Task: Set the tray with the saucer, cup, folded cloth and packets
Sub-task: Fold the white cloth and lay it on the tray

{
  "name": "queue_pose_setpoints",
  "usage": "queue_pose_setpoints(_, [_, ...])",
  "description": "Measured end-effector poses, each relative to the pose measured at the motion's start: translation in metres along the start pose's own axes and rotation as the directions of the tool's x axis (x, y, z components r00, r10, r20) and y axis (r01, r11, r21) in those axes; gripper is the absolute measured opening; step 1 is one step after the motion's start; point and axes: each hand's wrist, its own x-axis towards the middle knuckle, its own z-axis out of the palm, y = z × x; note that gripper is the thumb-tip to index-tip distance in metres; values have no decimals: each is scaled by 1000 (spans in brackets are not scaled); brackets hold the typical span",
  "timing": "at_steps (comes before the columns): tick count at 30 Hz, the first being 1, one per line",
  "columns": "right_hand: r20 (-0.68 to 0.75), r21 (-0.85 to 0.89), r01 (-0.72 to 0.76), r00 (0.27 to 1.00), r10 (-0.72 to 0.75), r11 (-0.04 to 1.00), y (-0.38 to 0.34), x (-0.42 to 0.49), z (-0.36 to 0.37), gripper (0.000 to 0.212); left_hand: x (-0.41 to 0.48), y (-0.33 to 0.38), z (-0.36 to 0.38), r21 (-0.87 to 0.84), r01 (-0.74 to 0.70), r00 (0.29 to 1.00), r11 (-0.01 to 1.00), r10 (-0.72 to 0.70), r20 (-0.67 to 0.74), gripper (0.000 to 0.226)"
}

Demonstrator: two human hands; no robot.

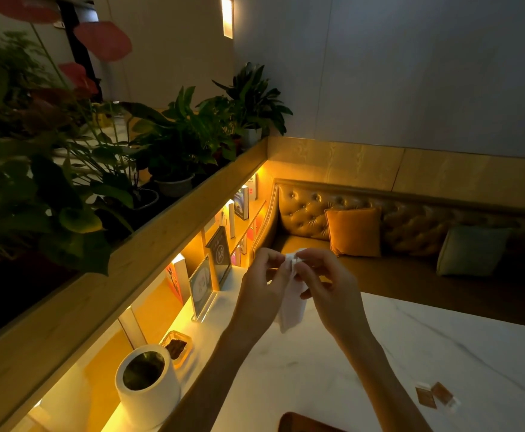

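Observation:
A white cloth (292, 302) hangs in the air above the marble table (442, 347). My left hand (262, 286) and my right hand (325, 283) both pinch its top edge, fingertips close together. Two brown packets (434, 397) lie on the table at the lower right. A dark wooden tray (301, 424) shows only its corner at the bottom edge. Neither a saucer nor a cup can be made out.
A white cylindrical container (147, 385) and a small glass dish (178, 346) with dark contents stand on the lit ledge at left. An acrylic sign holder (203, 286) and books stand farther along. Potted plants (180, 141) sit above; a tufted sofa (379, 226) with cushions lies beyond the table.

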Motion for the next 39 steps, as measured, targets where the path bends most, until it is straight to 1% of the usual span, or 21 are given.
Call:
queue_pose_setpoints(3, [19, -1, 7, 1000, -7, 1000, -2, 2, -1, 19, -2, 3, -3, -26, 37, 999, 999, -37, 4, 13])
queue_pose_setpoints(5, [64, -11, 6, 998, -5, 1000, -3, 5, -3, 19, -3, 5, -6, -31, 60, 998, 998, -59, 14, 8])
queue_pose_setpoints(8, [148, -27, 24, 989, -20, 999, -4, 9, -9, 19, -4, 7, -11, -34, 97, 994, 995, -95, 50, 7])
queue_pose_setpoints(12, [196, -79, 129, 974, -111, 989, -5, 10, -11, 23, -5, 7, -13, -44, 165, 983, 985, -161, 83, 9])
queue_pose_setpoints(14, [219, -93, 210, 958, -186, 973, -6, 9, -13, 27, -6, 6, -14, -38, 178, 982, 983, -175, 77, 11])
queue_pose_setpoints(16, [238, -101, 243, 947, -214, 965, -6, 8, -15, 26, -6, 6, -14, -30, 176, 982, 984, -173, 71, 12])
queue_pose_setpoints(19, [243, -202, 247, 950, -196, 948, -8, 8, -16, 20, -7, 6, -13, -14, 162, 984, 987, -160, 83, 12])
queue_pose_setpoints(22, [223, -293, 253, 956, -191, 922, -9, 9, -20, 17, -9, 2, -11, 16, 165, 984, 986, -165, 73, 20])
queue_pose_setpoints(25, [248, -330, 269, 949, -192, 905, -12, 9, -27, 28, -9, -1, -11, 86, 162, 985, 983, -166, 46, 23])
queue_pose_setpoints(27, [284, -339, 288, 939, -194, 896, -13, 9, -28, 34, -10, 0, -10, 89, 161, 985, 983, -166, 52, 23])
queue_pose_setpoints(30, [307, -339, 320, 927, -218, 885, -15, 8, -27, 34, -11, 2, -6, 97, 142, 988, 985, -147, 52, 19])
queue_pose_setpoints(35, [279, -361, 323, 933, -229, 875, -15, 5, -30, 32, -13, 2, -7, 92, 137, 987, 986, -143, 68, 29])
queue_pose_setpoints(37, [265, -379, 316, 938, -226, 870, -15, 5, -29, 27, -14, 3, -7, 84, 139, 987, 987, -145, 75, 29])
queue_pose_setpoints(39, [255, -381, 309, 941, -222, 872, -16, 5, -29, 27, -16, 4, -7, 71, 135, 986, 988, -141, 88, 25])
